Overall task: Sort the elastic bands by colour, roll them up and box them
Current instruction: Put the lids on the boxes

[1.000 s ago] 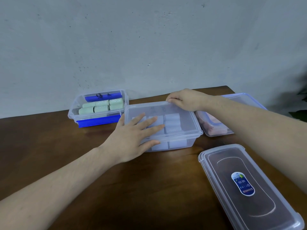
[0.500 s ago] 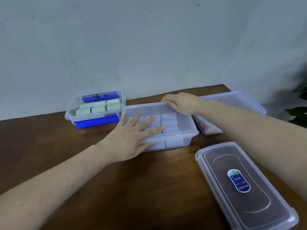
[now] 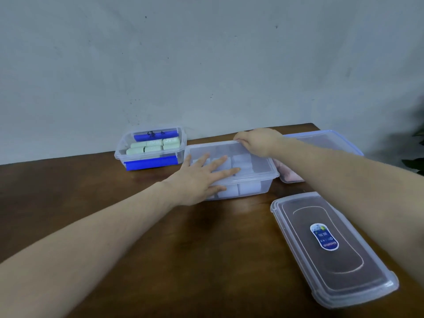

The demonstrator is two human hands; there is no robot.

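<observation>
Under the left hand (image 3: 199, 177) a clear lid (image 3: 259, 165) is lying on the middle box (image 3: 250, 188), and the fingers are resting flat and spread on it, the thumb hanging over the box's near edge. At the lid's far rim the right hand (image 3: 259, 141) is pressing down with its fingers curled over the edge — whether they are hooking under the rim or only pushing on it I cannot tell. Beneath both hands, inside the box, pale blue rolls (image 3: 243, 162) are sitting side by side, showing through the lid and the front wall.

Left of the left hand, near the wall (image 3: 206, 53), a smaller box (image 3: 150, 149) is standing open with green rolls (image 3: 153, 145) in it, blue clips (image 3: 150, 163) hanging at its front and back. Behind the right forearm a third box (image 3: 344, 141) is lying partly hidden, something pink (image 3: 291, 174) showing inside — too blurred to name. Nearer than the right hand, beside that forearm, a loose lid (image 3: 332, 249) with a blue oval sticker (image 3: 324, 236) is lying flat on the brown counter (image 3: 114, 214). At the far right edge a few dark leaves (image 3: 416, 162) are showing.
</observation>
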